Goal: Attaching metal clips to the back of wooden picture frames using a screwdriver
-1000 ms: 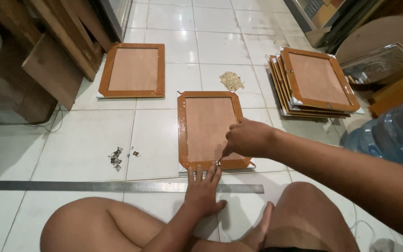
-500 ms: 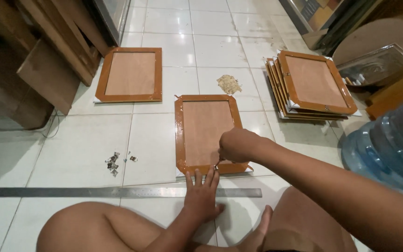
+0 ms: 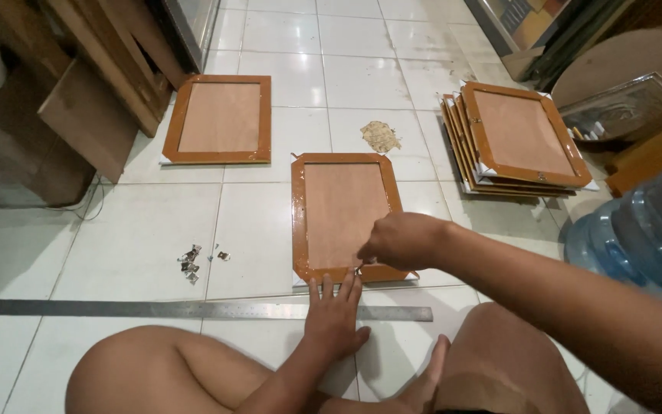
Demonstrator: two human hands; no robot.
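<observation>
Frame (image 3: 345, 215) btm edge: left hand (image 3: 333, 314) flat, right hand (image 3: 400, 240) pinching.

Orange-brown wooden picture frame (image 3: 345, 218) with brown backing board, lying flat and face down on the white tiled floor (image 3: 262, 222), long side pointing away, near bottom edge pressed by left hand (image 3: 335, 314) fingertips and pinched at its lower right by the right hand (image 3: 401, 241).
</observation>
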